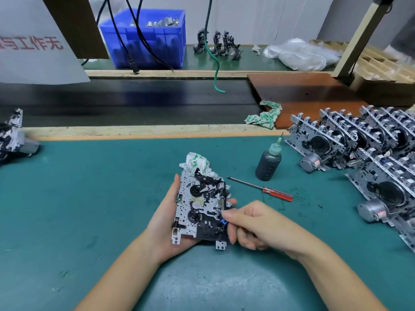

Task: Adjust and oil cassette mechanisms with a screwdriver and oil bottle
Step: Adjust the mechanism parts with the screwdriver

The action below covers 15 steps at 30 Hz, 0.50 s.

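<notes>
My left hand [167, 221] cradles a metal cassette mechanism [199, 209] from below, fingers curled round its right edge. My right hand [253, 223] pinches a small part at the mechanism's lower right, near a blue piece; the other fingers are curled. A crumpled white-and-green cloth [197, 163] lies just behind the mechanism. The red-handled screwdriver [262, 188] lies on the green mat [89, 198] to the right, tip pointing left. The dark oil bottle [268, 161] with a green needle cap stands upright beyond it.
Several cassette mechanisms with motors [359, 149] are stacked at the right. Another mechanism [13, 135] sits at the left edge. A dark conveyor belt [134, 102] runs behind the mat, with a second cloth [265, 116], a blue bin [146, 39] and hanging cables [215, 63] beyond.
</notes>
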Tool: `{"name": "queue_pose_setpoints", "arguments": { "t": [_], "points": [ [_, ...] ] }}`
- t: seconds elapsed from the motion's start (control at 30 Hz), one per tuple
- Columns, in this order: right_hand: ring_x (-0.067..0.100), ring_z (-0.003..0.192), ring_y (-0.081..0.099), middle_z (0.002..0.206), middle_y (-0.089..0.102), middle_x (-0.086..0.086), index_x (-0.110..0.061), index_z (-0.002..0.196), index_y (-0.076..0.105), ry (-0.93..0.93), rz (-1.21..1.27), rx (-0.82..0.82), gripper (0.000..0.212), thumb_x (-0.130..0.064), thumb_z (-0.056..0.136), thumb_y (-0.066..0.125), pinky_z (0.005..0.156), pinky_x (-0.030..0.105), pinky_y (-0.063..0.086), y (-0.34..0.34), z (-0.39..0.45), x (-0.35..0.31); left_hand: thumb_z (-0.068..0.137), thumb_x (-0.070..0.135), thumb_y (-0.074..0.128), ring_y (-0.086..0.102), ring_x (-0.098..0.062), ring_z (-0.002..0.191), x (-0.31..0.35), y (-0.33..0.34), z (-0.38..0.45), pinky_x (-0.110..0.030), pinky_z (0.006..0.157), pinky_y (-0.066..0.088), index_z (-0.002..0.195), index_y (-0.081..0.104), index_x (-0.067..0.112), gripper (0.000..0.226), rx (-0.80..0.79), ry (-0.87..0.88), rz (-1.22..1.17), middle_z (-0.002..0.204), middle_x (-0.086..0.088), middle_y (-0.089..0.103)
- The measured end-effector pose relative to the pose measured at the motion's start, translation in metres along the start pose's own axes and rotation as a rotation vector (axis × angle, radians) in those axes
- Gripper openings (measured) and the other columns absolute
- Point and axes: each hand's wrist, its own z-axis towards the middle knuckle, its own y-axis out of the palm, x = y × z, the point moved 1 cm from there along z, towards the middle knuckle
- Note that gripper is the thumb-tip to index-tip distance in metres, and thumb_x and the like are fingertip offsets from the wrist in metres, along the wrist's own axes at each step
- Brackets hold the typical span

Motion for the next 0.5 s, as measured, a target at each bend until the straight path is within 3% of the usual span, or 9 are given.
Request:
{"name": "queue_pose_setpoints", "arguments": {
  "t": [0.17, 0.5],
  "points": [
    [0.005, 0.032, 0.042, 0.045, 0.056, -0.001, -0.015, 0.060, 0.055, 0.061, 0.008, -0.044, 0.045, -0.036, 0.098, 0.044, 0.033, 0.013, 0.027, -0.0014, -0.0018, -0.0004, 0.088, 0.071, 0.027, 0.061, -0.034, 0.112, 0.0000, 0.0003, -0.0006, -0.044, 0.092, 0.050, 0.119, 0.066, 0.005, 0.083, 0.028, 0.017, 0.033, 0.127, -0.024, 0.058],
    [0.005, 0.027, 0.030, 0.030, 0.038, -0.005, -0.016, 0.047, 0.047, 0.114, -0.111, -0.045, 0.057, -0.041, 0.099, 0.039, 0.036, 0.013, 0.025, -0.0043, -0.0012, 0.0001, 0.087, 0.072, 0.024, 0.066, -0.033, 0.102, -0.0013, 0.0029, 0.0016, -0.041, 0.078, 0.058, 0.104, 0.074, 0.007, 0.083, 0.077, 0.019, 0.057, 0.116, -0.024, 0.064]
  ]
}}
